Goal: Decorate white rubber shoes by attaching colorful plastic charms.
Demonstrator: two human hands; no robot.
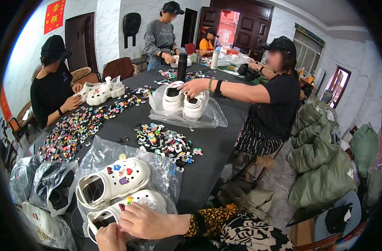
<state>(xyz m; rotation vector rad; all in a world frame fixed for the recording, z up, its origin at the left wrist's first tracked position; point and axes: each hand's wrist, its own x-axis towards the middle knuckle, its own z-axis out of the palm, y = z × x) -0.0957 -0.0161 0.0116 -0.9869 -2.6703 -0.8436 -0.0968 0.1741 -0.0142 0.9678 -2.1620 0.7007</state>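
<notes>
Two white clogs lie side by side on clear plastic bags at the table's near edge. The farther clog (134, 178) carries colourful charms in its upper: a blue flower, a red heart, a purple piece and a red bow. The nearer clog (155, 196) has a red bow, a yellow piece and a pale round charm near its holes. My right hand (147, 221) is closed over the near clog's upper beside the opening. Against the same opening's rim, my left hand (111, 238) has its fingers closed. Whatever lies between the fingertips of both hands is hidden.
Loose charms (163, 142) are heaped beyond the clogs, with a wider spread (73, 129) to the left. Bagged shoes (52, 184) crowd the near left. Several people work around the dark table (216, 146); one reaches over white shoes (174, 100). Green sacks (320, 167) fill the right floor.
</notes>
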